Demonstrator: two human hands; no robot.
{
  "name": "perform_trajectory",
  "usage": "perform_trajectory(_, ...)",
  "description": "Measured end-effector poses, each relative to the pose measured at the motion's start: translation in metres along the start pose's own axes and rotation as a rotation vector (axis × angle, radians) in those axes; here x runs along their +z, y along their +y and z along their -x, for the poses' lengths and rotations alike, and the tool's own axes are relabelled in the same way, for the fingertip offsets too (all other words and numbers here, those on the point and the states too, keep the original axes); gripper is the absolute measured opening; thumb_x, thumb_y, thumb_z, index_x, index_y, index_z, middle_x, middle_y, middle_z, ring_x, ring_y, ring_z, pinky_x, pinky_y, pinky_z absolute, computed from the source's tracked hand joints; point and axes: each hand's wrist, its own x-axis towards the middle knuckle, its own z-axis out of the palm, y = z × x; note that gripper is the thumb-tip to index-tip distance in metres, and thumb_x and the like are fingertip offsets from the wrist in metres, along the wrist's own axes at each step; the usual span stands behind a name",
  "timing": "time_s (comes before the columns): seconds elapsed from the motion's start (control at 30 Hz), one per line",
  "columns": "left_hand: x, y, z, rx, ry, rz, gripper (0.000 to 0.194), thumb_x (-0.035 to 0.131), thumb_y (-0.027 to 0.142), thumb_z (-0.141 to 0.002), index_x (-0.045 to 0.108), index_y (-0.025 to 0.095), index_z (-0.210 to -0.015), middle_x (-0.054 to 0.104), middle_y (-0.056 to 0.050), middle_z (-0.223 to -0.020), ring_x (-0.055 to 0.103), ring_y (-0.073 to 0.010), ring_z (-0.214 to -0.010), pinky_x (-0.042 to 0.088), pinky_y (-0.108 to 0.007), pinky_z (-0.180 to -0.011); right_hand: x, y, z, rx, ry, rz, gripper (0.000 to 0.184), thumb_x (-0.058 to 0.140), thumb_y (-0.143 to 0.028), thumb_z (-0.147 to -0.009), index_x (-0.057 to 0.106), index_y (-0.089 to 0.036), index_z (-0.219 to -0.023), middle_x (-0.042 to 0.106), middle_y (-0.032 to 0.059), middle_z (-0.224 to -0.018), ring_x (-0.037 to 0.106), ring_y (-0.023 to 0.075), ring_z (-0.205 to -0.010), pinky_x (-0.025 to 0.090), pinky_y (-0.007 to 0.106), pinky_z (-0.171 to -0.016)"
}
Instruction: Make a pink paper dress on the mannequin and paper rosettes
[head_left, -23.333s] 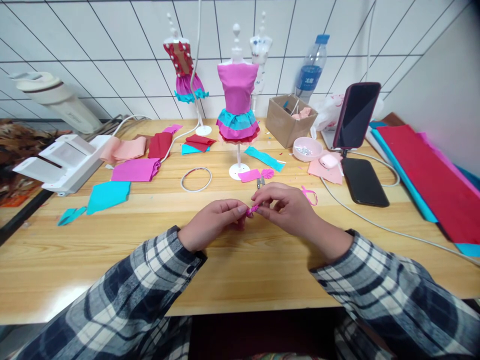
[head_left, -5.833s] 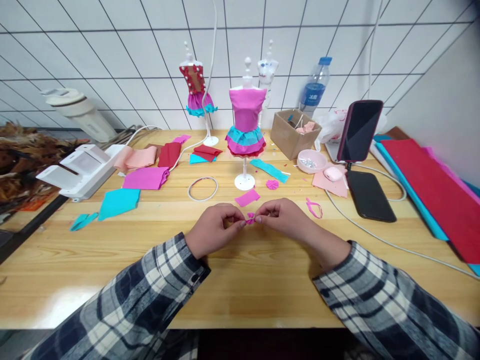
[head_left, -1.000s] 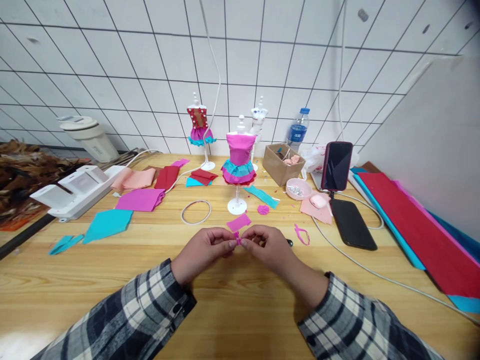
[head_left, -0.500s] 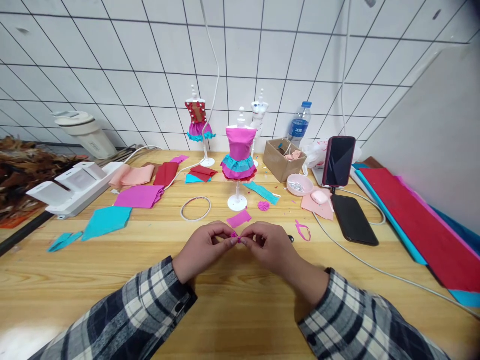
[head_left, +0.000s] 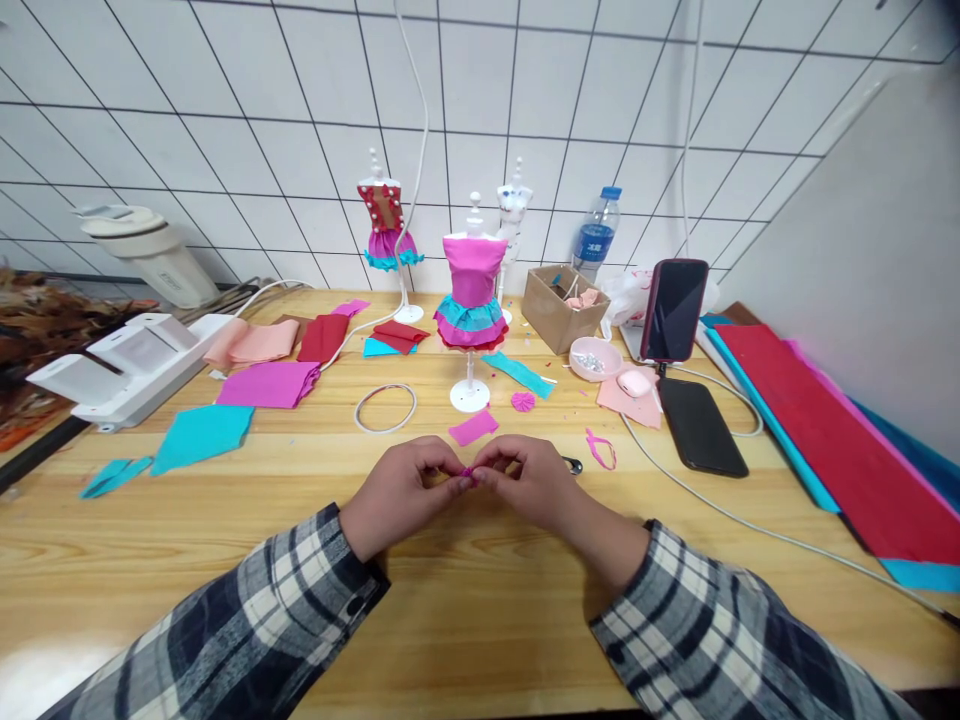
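Observation:
A small crumpled magenta scrap [head_left: 468,473], paper or cloth, is pinched between both sets of fingertips, mostly hidden by them. My left hand [head_left: 409,490] grips it from the left with thumb and forefinger. From the right, my right hand [head_left: 529,482] closes on its other side, fingertips nearly touching the left ones. Just beyond lies a flat pink piece [head_left: 474,428], with a round pleated pink rosette [head_left: 523,402] farther right. A mini dress form in a pink, blue and red ruffled dress [head_left: 475,285] stands behind. Partly behind my right hand is a small black tool [head_left: 573,466].
Two more dress forms, one in red and purple [head_left: 386,215], one white [head_left: 514,215], stand near the tiled wall. Left are folded coloured pieces [head_left: 270,384] and a power strip [head_left: 142,365]. Right are a cardboard box [head_left: 564,315], bead dish [head_left: 596,360], phones [head_left: 701,425] and a cable [head_left: 742,518].
The fingertips have drawn slightly closer, and less of the magenta scrap shows between them. The view has shifted a little, with more of the black tool visible beside my right hand.

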Motion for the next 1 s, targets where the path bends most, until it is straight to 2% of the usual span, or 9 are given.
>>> perform_trajectory(0.13,0.000,-0.002,0.000,-0.026,-0.002,0.033,0.021,0.064,0.036,-0.080,0.070,0.017,-0.074,0.067,-0.004,-0.075,0.060,-0.0159,-0.071,0.046,-0.026,-0.066,-0.001,-0.003,-0.001,0.090,0.013,-0.106,0.004,0.063,-0.020,-0.076,0.065,-0.017,-0.077,0.064,-0.0010,-0.067,0.053,0.0089,-0.057,0.042,0.021,-0.055)
perform_trajectory(0.27,0.002,-0.003,0.000,-0.002,-0.015,0.035,0.018,0.064,0.034,-0.081,0.070,0.018,-0.074,0.067,-0.004,-0.076,0.061,-0.0152,-0.072,0.047,-0.026,-0.068,0.001,-0.002,-0.002,0.097,0.009,-0.174,0.022,0.069,-0.029,-0.074,0.070,-0.018,-0.094,0.066,0.0002,-0.075,0.053,0.0093,-0.058,0.042,0.022,-0.055)
perform_trajectory(0.4,0.002,0.000,0.000,-0.011,0.003,0.058,0.019,0.064,0.035,-0.081,0.071,0.018,-0.075,0.068,-0.004,-0.076,0.061,-0.0152,-0.071,0.047,-0.025,-0.067,0.001,0.001,-0.002,0.147,0.007,-0.164,0.014,0.070,-0.030,-0.074,0.072,-0.017,-0.080,0.063,-0.0013,-0.062,0.044,0.0083,-0.051,0.035,0.022,-0.050)
perform_trajectory(0.53,0.000,0.004,0.000,-0.025,0.037,0.088,0.018,0.066,0.034,-0.079,0.072,0.018,-0.076,0.070,-0.004,-0.077,0.062,-0.0154,-0.073,0.047,-0.025,-0.068,-0.001,0.000,-0.003,0.211,0.009,-0.240,0.018,0.070,-0.034,-0.073,0.072,-0.016,-0.077,0.060,-0.0020,-0.058,0.041,0.0079,-0.050,0.032,0.022,-0.048)
perform_trajectory(0.83,0.000,0.009,-0.001,-0.053,0.066,0.111,0.019,0.066,0.035,-0.080,0.071,0.017,-0.076,0.070,-0.004,-0.077,0.062,-0.0159,-0.073,0.048,-0.026,-0.067,0.000,-0.005,0.000,0.322,-0.007,-0.332,0.018,0.069,-0.034,-0.073,0.065,-0.016,-0.071,0.053,-0.0050,-0.049,0.041,0.0058,-0.039,0.032,0.018,-0.038)
perform_trajectory(1.0,0.001,0.007,-0.002,-0.077,0.049,0.100,0.022,0.065,0.039,-0.080,0.071,0.017,-0.080,0.069,-0.005,-0.080,0.062,-0.0162,-0.074,0.048,-0.026,-0.067,0.000,-0.005,-0.001,0.322,-0.025,-0.320,0.016,0.064,-0.032,-0.078,0.061,-0.017,-0.075,0.049,-0.0076,-0.045,0.042,0.0066,-0.036,0.033,0.018,-0.037)
